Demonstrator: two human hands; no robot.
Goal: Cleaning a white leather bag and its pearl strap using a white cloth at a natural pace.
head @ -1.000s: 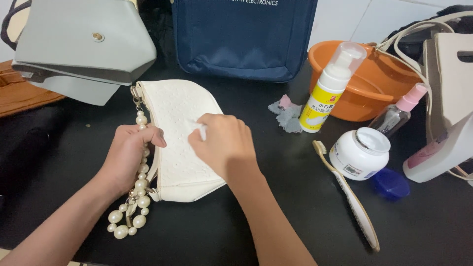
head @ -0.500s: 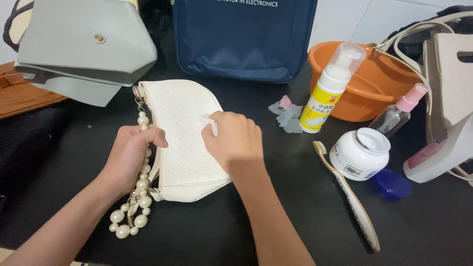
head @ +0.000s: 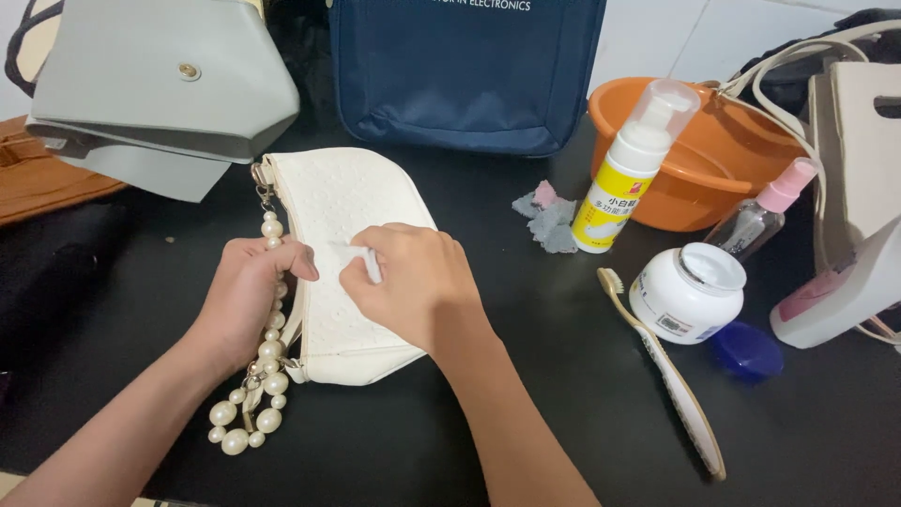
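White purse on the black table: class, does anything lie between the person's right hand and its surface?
Only a small white wipe, pinched in the right hand and pressed onto the white purse. The left hand grips the purse's edge by the pearl strap.

Looks like a home bag-cleaning setup: black counter (head: 450, 441) w/ several handbags, e.g. grey bag (head: 150, 84) & navy bag (head: 465, 70), plus orange basin (head: 713, 178), foam cleaner bottle (head: 624, 174), cream jar (head: 685, 291), brush (head: 662, 366); white tiled wall (head: 657, 33) behind.
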